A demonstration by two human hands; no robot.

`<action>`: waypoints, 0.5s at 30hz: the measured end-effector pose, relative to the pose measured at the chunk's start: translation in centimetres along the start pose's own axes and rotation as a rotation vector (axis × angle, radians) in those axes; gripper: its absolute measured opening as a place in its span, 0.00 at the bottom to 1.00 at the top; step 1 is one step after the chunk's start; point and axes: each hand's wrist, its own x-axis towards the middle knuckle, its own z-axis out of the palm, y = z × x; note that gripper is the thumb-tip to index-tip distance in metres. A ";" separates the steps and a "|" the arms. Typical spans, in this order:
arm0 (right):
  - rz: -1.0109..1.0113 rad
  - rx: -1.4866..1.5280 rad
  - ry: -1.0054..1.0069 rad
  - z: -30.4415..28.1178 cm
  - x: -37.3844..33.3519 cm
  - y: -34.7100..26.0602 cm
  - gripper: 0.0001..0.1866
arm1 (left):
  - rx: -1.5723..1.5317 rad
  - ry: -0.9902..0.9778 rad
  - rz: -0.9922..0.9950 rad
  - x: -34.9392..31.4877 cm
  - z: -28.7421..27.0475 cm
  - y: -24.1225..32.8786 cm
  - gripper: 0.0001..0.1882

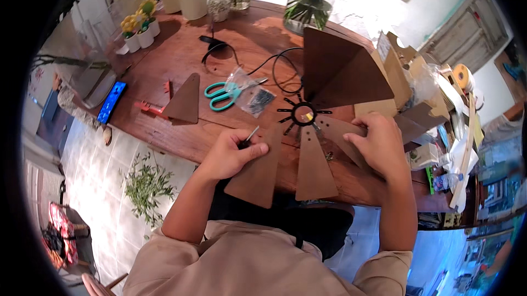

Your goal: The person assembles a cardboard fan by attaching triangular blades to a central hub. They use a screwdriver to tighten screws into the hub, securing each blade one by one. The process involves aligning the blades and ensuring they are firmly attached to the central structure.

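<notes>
A black ring-shaped hub with slotted arms lies on the wooden table, with brown tapered blades fanned around it. My left hand is closed around a small screwdriver, its thin metal shaft poking up past the thumb. That hand rests at the edge of the left blade. The middle blade points straight toward me. On the right, my right hand grips another blade between thumb and fingers. Larger brown panels rise beyond the hub. A loose blade lies farther left.
Teal-handled scissors and a plastic bag of small dark parts lie left of the hub. A black cable curls behind. A phone sits at the left edge, cardboard boxes at right, a glass flower vase at the back.
</notes>
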 end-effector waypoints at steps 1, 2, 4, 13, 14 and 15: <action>-0.018 0.005 0.047 -0.1 0.0 -0.1 0.14 | 0.114 -0.049 -0.018 0.4 -0.4 -0.4 0.07; -0.007 0.002 0.056 -0.4 0.1 -0.3 0.14 | 0.226 -0.095 -0.036 0.8 -0.2 -0.4 0.08; -0.026 -0.034 0.034 -1.2 0.4 -0.5 0.13 | 0.275 -0.122 0.029 2.0 0.3 0.0 0.10; -0.178 -0.203 0.029 -2.3 2.0 -1.2 0.12 | 0.279 -0.117 -0.051 4.8 0.8 0.8 0.20; -0.177 -0.206 0.030 -2.5 2.1 -1.4 0.12 | 0.277 -0.119 -0.049 4.9 1.0 0.7 0.20; -0.142 -0.157 -0.008 -2.8 2.2 -1.8 0.13 | 0.200 -0.174 -0.100 5.0 1.1 0.5 0.20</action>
